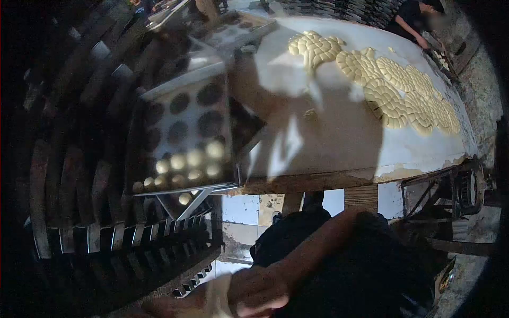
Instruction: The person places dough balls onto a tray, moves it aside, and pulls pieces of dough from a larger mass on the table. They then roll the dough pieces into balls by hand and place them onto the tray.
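At the bottom edge, my right forearm crosses in front of my dark clothing, and my right hand [261, 294] lies at its lower left end. It looks bent, but blur and the frame edge hide most of its fingers. Beside it, further left, is my left hand [183, 306], dim and partly cut off. The two hands seem to meet or overlap, and I cannot make out anything held. Above them a metal tray [183, 87] with dark round marks carries several pale dough balls [195, 158] along its near side.
A white-topped table [328, 138] with a worn edge bears several flat, segmented dough clusters [395, 74]. Another marked tray [233, 34] stands at the back left. Dark slatted racks [101, 228] fill the left. A person [416, 24] works at the far right.
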A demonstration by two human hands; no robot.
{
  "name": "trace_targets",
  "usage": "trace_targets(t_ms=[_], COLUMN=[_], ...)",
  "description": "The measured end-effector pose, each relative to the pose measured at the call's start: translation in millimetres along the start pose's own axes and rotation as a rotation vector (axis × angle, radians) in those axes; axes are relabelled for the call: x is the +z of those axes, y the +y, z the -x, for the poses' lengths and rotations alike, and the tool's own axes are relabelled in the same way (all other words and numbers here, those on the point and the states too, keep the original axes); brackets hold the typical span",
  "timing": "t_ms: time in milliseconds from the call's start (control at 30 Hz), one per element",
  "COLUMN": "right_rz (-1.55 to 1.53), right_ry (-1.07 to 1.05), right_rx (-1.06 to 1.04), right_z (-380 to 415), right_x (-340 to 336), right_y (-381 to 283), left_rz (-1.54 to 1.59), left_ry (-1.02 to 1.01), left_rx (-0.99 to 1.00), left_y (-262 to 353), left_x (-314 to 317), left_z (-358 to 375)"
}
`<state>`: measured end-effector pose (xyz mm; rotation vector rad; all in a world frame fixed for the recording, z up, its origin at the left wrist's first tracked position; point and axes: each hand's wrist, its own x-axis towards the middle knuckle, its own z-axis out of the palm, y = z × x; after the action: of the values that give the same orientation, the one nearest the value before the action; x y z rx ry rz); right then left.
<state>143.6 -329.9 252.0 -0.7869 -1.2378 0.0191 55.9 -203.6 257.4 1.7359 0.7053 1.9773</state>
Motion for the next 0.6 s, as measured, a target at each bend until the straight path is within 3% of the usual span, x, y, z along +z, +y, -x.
trace_targets(t_ms=[100,200,333,400,433,500,533,567,600], right_rz=[-0.037,0.509,0.284,0.152,0.165,0.171,0.074,-0.015,0.118], right_ry=[-0.016,-0.043,0.812,1.246,1.258,1.19,1.143,1.083,0.998], right_rx=[0.203,0.582,0.38,0.232,0.225,0.325,0.491,0.658,0.899], right_z=[3,46,19,6,8,31,75,117,162], right_x=[-20,-47,-131,-183,-209,-272,-323,-374,-416], right_y=[0,20,-4,-23,-30,-40,-38,-36,-37], left_rz=[-0.079,-0.179,-0.303,-0.103,-0.002,-0.083,-0.071,-0.083,-0.1], left_ry=[0.086,0.152,0.192,0.224,0.252,0.006,-0.01,-0.136,-0.261], left_rx=[0.055,0.098,0.134,-0.041,-0.124,0.027,0.029,-0.088,-0.204], left_y=[-6,-13,-19,-7,-1,2,6,8,13], left_x=[1,13,42,72,87,104,112,120,127], left_z=[-18,-38,-64,-64,-64,-62,-52,-41,-32])
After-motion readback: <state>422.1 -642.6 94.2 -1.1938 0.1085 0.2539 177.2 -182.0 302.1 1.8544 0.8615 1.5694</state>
